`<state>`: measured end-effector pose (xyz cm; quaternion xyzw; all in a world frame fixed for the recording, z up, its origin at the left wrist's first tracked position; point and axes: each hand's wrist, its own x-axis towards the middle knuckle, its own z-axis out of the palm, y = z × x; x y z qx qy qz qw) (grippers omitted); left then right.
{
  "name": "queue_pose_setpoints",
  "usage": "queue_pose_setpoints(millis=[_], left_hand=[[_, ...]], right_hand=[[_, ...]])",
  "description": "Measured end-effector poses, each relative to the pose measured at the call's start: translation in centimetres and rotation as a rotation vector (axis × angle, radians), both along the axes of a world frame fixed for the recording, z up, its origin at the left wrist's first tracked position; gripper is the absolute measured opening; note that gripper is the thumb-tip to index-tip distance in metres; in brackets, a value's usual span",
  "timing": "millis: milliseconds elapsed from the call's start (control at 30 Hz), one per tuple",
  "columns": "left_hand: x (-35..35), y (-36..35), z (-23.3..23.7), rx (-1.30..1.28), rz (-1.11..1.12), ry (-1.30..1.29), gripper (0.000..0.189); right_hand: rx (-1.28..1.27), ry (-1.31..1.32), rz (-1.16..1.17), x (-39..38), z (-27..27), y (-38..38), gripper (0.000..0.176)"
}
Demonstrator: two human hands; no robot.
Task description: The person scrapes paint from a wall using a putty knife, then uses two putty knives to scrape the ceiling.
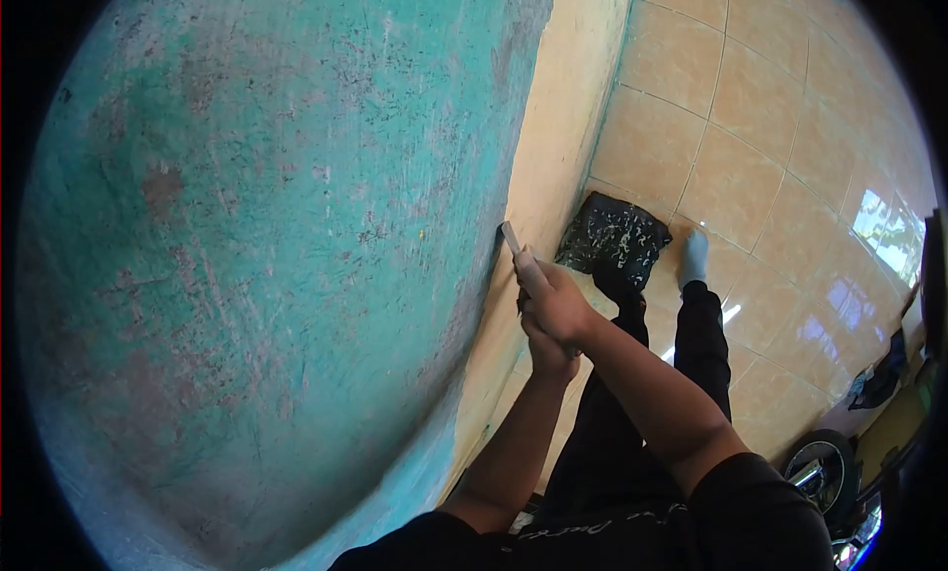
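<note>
My right hand (559,304) is wrapped round a scraper, with its thumb lying along the tool towards the blade. The scraper's narrow flat metal blade (511,237) points up and left. Its tip is at the border where the worn green wall paint (326,226) meets a yellow band (543,137). Just below the right hand, my left hand (549,352) is closed round the lower end of the same tool. The handle is mostly hidden by my fingers.
A black cushion-like pad (617,233) with pale flecks lies on the tiled floor (760,137) against the wall. Beside it is my foot in a grey sock (695,257). A motorcycle wheel (825,467) stands at the lower right.
</note>
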<state>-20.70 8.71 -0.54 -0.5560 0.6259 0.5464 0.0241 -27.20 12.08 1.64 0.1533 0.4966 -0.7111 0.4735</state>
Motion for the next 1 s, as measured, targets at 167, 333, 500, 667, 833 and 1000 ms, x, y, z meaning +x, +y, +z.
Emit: queue_pose_setpoints(millis=[167,333,500,667,833,1000], left_hand=[[1.3,0.3,0.6,0.557,0.202,0.463,0.041],[2.8,-2.3,-2.1,0.932,0.077,0.596,0.041],[0.9,0.2,0.7,0.504,0.131,0.51,0.043],[0.9,0.9,0.5,0.497,0.149,0.513,0.043],[1.6,-1.6,-0.9,0.836,-0.018,0.686,0.04],[1.2,1.0,1.1,0.434,0.179,0.54,0.036]], right_hand=[[-0.07,0.009,0.056,0.7,0.3,0.8,0.062],[-0.014,0.019,-0.009,-1.4,-1.0,1.0,0.064],[0.005,0.056,0.095,-0.1,0.2,0.9,0.059],[-0.038,0.022,0.087,-1.8,-0.4,1.7,0.06],[-0.055,-0.004,0.025,-2.0,0.5,1.2,0.051],[-0.087,-0.02,0.106,-1.4,1.9,1.9,0.05]])
